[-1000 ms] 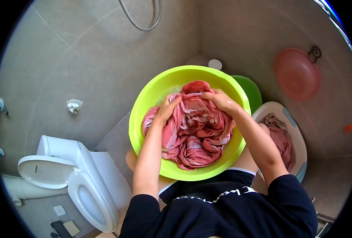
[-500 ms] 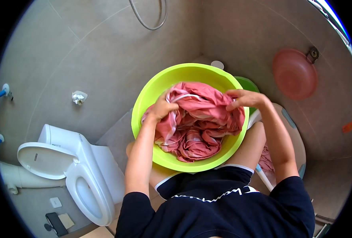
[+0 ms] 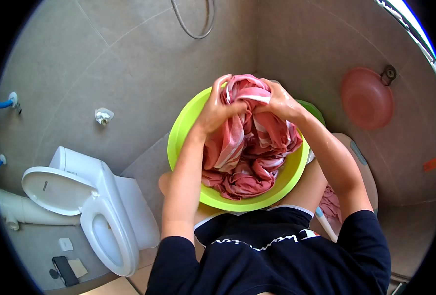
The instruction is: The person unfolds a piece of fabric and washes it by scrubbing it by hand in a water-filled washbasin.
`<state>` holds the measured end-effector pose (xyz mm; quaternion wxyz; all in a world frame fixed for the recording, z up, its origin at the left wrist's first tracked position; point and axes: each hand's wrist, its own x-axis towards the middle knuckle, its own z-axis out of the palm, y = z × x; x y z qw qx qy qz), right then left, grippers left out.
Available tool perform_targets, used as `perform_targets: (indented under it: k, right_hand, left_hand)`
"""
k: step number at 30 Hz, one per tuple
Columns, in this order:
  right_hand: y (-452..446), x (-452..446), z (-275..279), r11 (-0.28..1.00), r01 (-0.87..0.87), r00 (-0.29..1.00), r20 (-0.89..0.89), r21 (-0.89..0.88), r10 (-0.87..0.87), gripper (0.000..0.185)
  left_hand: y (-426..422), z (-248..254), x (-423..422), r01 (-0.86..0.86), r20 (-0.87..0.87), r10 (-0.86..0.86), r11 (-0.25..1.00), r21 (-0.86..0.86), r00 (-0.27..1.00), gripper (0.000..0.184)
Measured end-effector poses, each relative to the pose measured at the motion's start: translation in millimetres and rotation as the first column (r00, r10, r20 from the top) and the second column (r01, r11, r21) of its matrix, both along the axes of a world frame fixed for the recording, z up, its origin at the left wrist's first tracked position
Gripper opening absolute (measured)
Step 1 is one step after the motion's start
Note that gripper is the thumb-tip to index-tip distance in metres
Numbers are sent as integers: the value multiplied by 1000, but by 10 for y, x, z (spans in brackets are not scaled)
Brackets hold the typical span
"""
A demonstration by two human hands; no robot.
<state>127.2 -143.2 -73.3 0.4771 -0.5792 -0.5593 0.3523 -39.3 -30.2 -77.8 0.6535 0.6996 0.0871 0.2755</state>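
Observation:
A bulky pink cloth with white stripes [image 3: 250, 177] fills much of the lime-green basin [image 3: 181, 129] in front of me. Its upper part is bunched up near the basin's far rim. My left hand [image 3: 218, 109] grips that bunch from the left, thumb across the front. From the right, my right hand [image 3: 280, 102] holds the same bunch by a white-striped fold. Both hands look wet. The cloth's lower folds lie crumpled in the basin, and its bottom is mostly hidden beneath them.
A white toilet [image 3: 110, 236] with raised lid stands left. Behind my right arm is a beige tub [image 3: 370, 169] with more pink cloth [image 3: 330, 204]. A green container [image 3: 312, 109] is partly hidden behind the basin. A pink basin [image 3: 367, 98] hangs on the right wall, and a shower hose [image 3: 194, 34] above.
Both hands have moved away from my body and closer together, gathering and lifting the upper cloth to the far rim. The camera view has shifted slightly.

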Motion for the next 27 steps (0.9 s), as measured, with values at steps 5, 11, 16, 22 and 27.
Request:
perform_targets:
  k: [5, 11, 16, 22, 27]
  right_hand:
    - [-105, 49, 11, 945, 319, 946, 40, 78, -323, 59]
    - [-206, -170, 672, 895, 349, 937, -105, 277, -333, 53]
    - [-329, -315, 881, 859, 305, 950, -75, 412, -302, 51]
    - [-619, 278, 749, 827, 458, 875, -329, 326, -355, 54]
    - [-495, 619, 50, 826, 534, 845, -132, 181, -518, 78]
  left_hand:
    - [-384, -955, -630, -225, -272, 469, 758, 613, 840, 126]
    - [-134, -2195, -229, -401, -361, 585, 787, 469, 726, 136]
    - [384, -2393, 86, 108, -265, 441, 350, 931, 857, 77]
    - [289, -734, -19, -512, -39, 512, 849, -127, 858, 35]
    - [247, 239, -126, -273, 128, 354, 866, -419, 926, 32]
